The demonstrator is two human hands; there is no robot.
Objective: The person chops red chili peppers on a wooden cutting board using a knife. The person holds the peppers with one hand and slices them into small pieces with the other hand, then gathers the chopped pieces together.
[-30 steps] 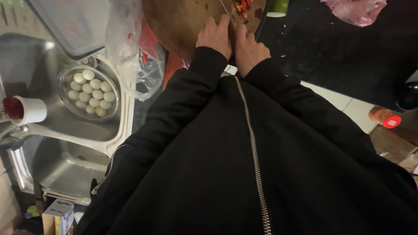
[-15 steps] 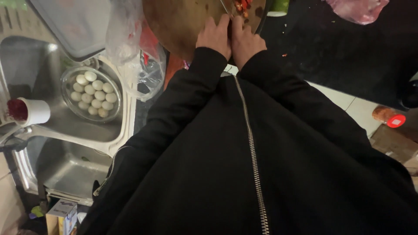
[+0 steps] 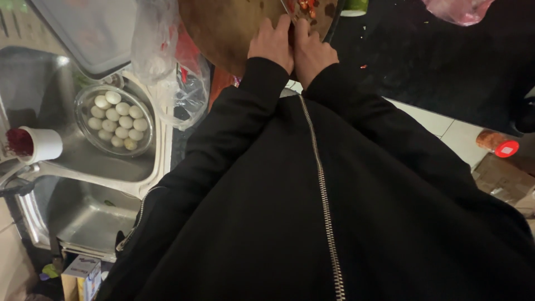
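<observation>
Two hands are working close together on the round wooden chopping board (image 3: 234, 33). Leftmost, a glass bowl of pale eggs (image 3: 114, 119) is sitting in the sink (image 3: 83, 161). The left hand (image 3: 271, 45) is lying curled beside the chopped red pieces (image 3: 307, 8); its grip cannot be told. The right hand (image 3: 312, 51) is clenching something hidden. Since a second ago, both hands are sitting a little lower in view, hardly shifting.

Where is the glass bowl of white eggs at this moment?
In the head view, the glass bowl of white eggs sits at the left, inside the steel sink, beside the white cup.
</observation>
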